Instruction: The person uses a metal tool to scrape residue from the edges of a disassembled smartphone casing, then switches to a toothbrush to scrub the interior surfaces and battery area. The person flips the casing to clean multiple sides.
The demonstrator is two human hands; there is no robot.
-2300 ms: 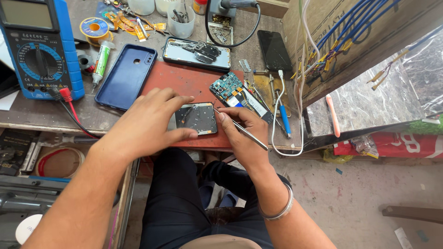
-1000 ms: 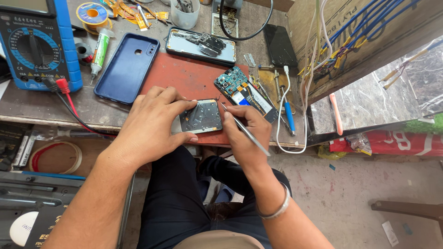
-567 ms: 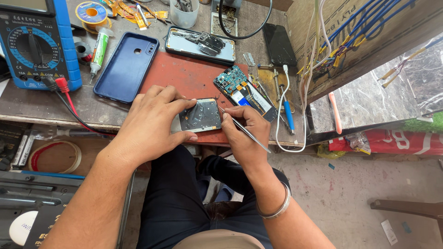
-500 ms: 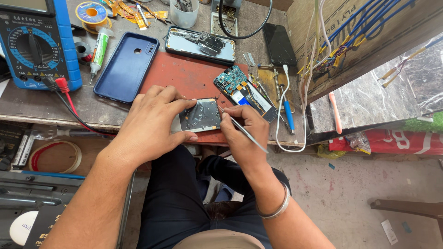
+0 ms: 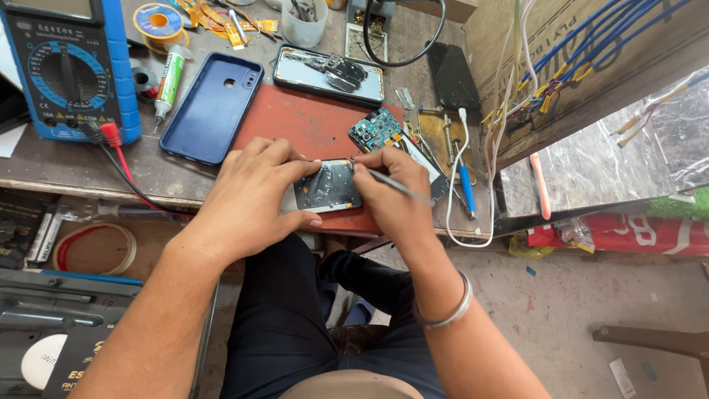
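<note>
While the left hand (image 5: 255,196) clamped the opened phone (image 5: 327,186) at the front edge of the red mat (image 5: 303,125), fingers closed round its left side, the right hand (image 5: 390,193) pinched a thin metal tool (image 5: 399,185), tip at the phone's top-right corner. Teardown looked well along: green circuit board (image 5: 375,131) was out, lying just behind; blue back cover (image 5: 213,107) off to the left. Prying wasn't finished; reassembly not started, imo.
</note>
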